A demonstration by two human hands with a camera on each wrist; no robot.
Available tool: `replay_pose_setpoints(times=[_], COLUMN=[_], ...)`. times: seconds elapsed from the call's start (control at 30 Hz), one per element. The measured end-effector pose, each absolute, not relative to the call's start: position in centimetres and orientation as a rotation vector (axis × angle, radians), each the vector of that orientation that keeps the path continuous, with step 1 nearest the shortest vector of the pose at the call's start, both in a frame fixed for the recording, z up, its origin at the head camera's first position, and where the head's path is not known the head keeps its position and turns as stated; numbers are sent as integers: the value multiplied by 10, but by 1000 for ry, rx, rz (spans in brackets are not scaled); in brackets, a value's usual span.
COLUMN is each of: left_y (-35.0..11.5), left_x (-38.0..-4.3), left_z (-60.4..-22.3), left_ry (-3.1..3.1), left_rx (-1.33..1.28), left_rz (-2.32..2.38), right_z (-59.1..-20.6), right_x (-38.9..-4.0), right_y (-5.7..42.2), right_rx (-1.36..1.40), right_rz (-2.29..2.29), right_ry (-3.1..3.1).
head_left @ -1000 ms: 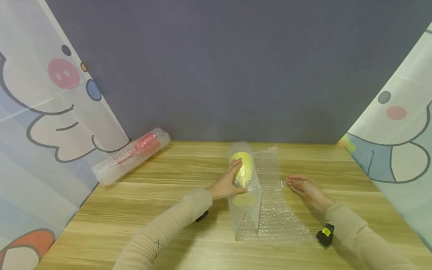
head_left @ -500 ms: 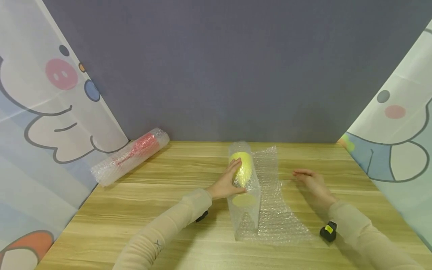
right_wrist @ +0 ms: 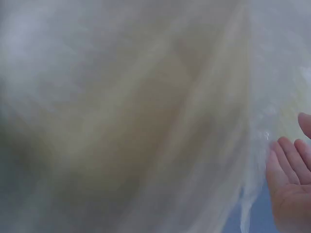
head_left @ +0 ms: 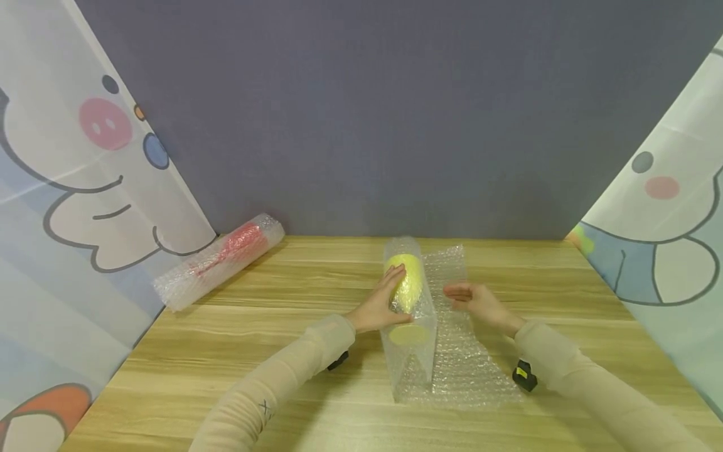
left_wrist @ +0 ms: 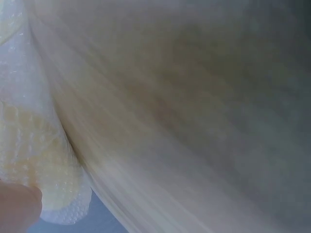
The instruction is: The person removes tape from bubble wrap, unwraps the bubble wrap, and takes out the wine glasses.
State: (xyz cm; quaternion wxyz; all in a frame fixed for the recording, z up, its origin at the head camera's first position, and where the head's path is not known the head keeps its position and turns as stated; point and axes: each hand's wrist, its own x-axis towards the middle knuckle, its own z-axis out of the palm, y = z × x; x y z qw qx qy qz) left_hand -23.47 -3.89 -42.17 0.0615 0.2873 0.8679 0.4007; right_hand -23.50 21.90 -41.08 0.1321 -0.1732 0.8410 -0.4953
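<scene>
A yellow goblet-shaped thing point(head_left: 412, 285) lies rolled in bubble wrap point(head_left: 411, 371) at the middle of the table, its round foot nearer me. My left hand point(head_left: 377, 309) rests on the roll with fingers stretched along it and thumb spread apart. From the roll a loose flap of bubble wrap point(head_left: 460, 358) spreads flat to the right. Over that flap hovers my right hand point(head_left: 480, 304), fingers fairly straight and pointing left, holding nothing. The left wrist view is mostly blurred sleeve, with a fingertip point(left_wrist: 18, 206) beside the wrapped yellow part. At the right wrist view's edge my right palm shows.
Another bubble-wrapped roll point(head_left: 220, 260), with a red thing inside, lies slanted at the table's back left. A dark grey panel point(head_left: 361, 125) stands behind the wooden table point(head_left: 237, 351). Cartoon-printed curtains point(head_left: 51, 220) flank both sides.
My right hand drew slightly away to the right, then came left over the loose flap. My left hand and the roll have stayed in place.
</scene>
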Motion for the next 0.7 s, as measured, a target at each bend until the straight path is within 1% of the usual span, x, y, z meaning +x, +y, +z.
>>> replay_pose_setpoints(times=[0.17, 0.37, 0.7], left_y=[-40, -45, -58], left_x=[-236, -239, -243], left_z=[-421, -421, -426], left_ry=[2595, 2593, 2574], left_rx=[896, 891, 827], left_rz=[1221, 1237, 1317], right_z=[-427, -431, -433], right_x=[-234, -235, -233], right_y=[215, 216, 221], right_rx=[-563, -709, -694], right_rz=[-1418, -1372, -1296], right_ry=[2379, 2438, 2496])
